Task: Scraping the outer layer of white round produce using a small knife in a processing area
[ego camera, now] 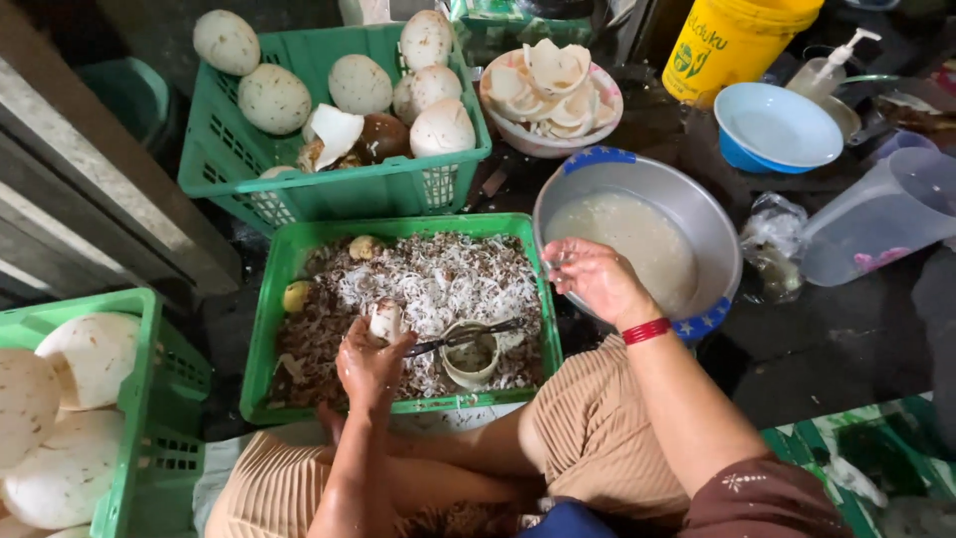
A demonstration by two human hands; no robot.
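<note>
My left hand (370,361) grips a coconut piece (385,321) upright over the shavings crate (261,319); right hand (595,279), fingers loosely curled, hovers beside, over the basin (712,224).

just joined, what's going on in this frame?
A seated person is peeling coconuts. The left hand holds a knife and a small white coconut piece over a green crate of shavings. The right hand hovers at the rim of a metal basin of cloudy liquid. Peeled coconuts fill another crate behind.
</note>
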